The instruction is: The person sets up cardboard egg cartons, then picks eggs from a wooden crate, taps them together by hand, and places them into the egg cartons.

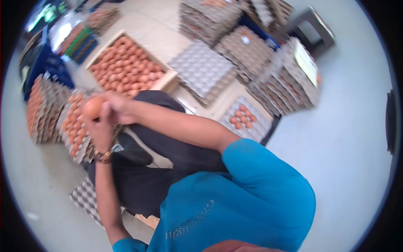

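My left hand (pixel 99 129), with a bracelet at its wrist, and my right hand (pixel 119 107) are together at the left. They hold a brown egg (pixel 94 107) between them, above a tray stack. That stack's top tray carries rows of brown eggs (pixel 76 133). Just beyond my hands is a wooden box (pixel 168 80) full of loose brown eggs (pixel 126 63). How the fingers of each hand overlap around the held egg is partly blurred.
Grey egg trays (pixel 201 67) are stacked right of the box. Nearer, a tray (pixel 261 129) holds several eggs. Tall tray stacks (pixel 287 77) stand at the right. More egg stacks (pixel 44 111) and a blue crate (pixel 52 67) are at the left. A patterned tray (pixel 86 197) lies lower left.
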`<state>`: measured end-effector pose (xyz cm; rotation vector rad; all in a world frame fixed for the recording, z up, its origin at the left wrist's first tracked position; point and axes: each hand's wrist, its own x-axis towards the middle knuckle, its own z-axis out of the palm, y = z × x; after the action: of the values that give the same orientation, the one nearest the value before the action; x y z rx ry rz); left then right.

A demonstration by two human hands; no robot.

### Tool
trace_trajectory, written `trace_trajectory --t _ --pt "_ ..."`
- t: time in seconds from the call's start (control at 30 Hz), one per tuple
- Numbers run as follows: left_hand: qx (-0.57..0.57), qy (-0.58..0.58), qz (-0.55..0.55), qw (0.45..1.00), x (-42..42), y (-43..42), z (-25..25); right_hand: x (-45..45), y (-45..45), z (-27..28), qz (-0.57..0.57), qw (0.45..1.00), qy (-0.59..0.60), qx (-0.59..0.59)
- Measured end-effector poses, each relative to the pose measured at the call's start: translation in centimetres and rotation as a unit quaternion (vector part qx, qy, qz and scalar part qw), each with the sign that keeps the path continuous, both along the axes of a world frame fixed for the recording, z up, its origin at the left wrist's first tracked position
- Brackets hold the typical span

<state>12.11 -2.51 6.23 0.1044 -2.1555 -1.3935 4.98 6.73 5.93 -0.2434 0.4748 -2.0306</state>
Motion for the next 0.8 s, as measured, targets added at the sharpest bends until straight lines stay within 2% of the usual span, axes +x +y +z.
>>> trace_trajectory --t 0.1,0.23,0.3,0.37,0.4,0.43,0.5,0.53,0.57,0.67,0.8 --pt "0.009 0.047 -0.013 0.999 -1.0 -0.6 0.1 -0.7 -1.0 -0.9 -0.028 0.999 -0.032 0.005" --pt "0.253 0.033 -0.011 0.967 -1.3 -1.4 2.7 -3.2 0.4 -2.6 0.003 0.997 0.014 -0.081" --pt "0.349 0.05 -0.041 0.935 -1.2 -2.7 4.0 -4.1 3.1 -2.7 -0.132 0.983 -0.054 -0.117" --pt "0.354 0.034 -0.015 0.935 -1.3 -9.0 2.0 -4.9 8.4 -3.3 -0.175 0.965 -0.087 -0.177" --pt "0.356 0.028 -0.003 0.934 -1.4 -13.0 0.7 -4.6 11.2 -3.9 -0.261 0.956 -0.077 -0.107" --pt "0.404 0.012 -0.039 0.914 -1.1 -18.1 -1.2 -5.1 14.1 -6.1 -0.274 0.955 -0.033 -0.112" --pt "0.496 -0.025 -0.099 0.863 -0.3 -28.1 -4.7 -3.8 20.4 -10.8 -0.336 0.934 -0.108 -0.06" --pt "0.529 -0.037 -0.094 0.843 0.8 -29.6 -5.1 -3.2 23.9 -13.9 -0.351 0.931 -0.095 -0.027" --pt "0.562 -0.049 -0.088 0.821 2.0 -31.1 -5.5 -1.9 27.5 -16.4 -0.366 0.92 -0.137 -0.033" --pt "0.619 -0.056 -0.011 0.783 5.9 -35.9 -8.4 2.3 36.8 -22.9 -0.472 0.855 -0.194 0.089" --pt "0.683 -0.048 0.042 0.727 9.9 -38.8 -10.0 5.7 42.7 -24.1 -0.551 0.763 -0.298 0.157"
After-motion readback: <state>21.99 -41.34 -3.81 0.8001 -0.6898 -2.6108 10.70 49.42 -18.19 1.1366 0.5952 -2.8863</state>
